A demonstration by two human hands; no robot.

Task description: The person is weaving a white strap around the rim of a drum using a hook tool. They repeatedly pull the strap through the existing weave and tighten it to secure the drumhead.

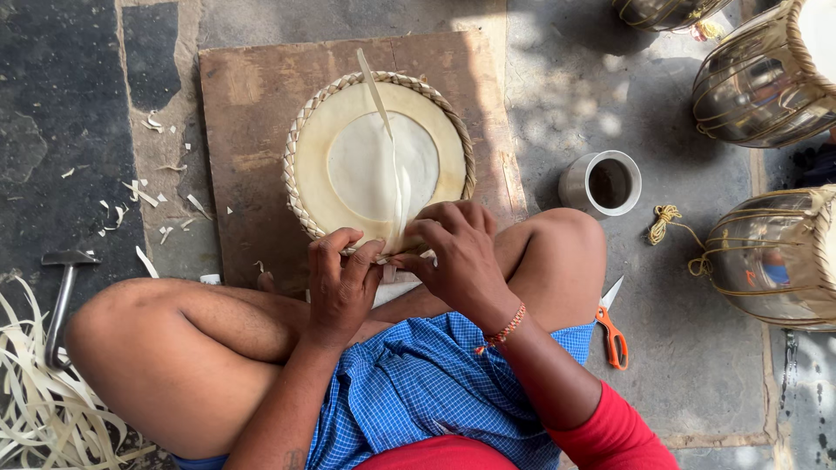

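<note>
A round drum head (380, 157) with a pale skin and a braided rim lies on a brown wooden board (252, 104). A long pale leather strip (383, 113) runs across the skin toward me. My left hand (341, 283) grips the near rim of the drum head, fingers curled over the braid. My right hand (459, 248) pinches the strip where it meets the rim. A red thread band circles my right wrist. I sit cross-legged with both knees beside the board.
A hammer (63, 296) and a heap of pale strips (35, 409) lie at the left. A metal cup (603, 183) stands right of the board. Orange-handled scissors (612, 331) lie by my right knee. Metal drum shells (766, 78) and yellow cord (666, 222) sit at the right.
</note>
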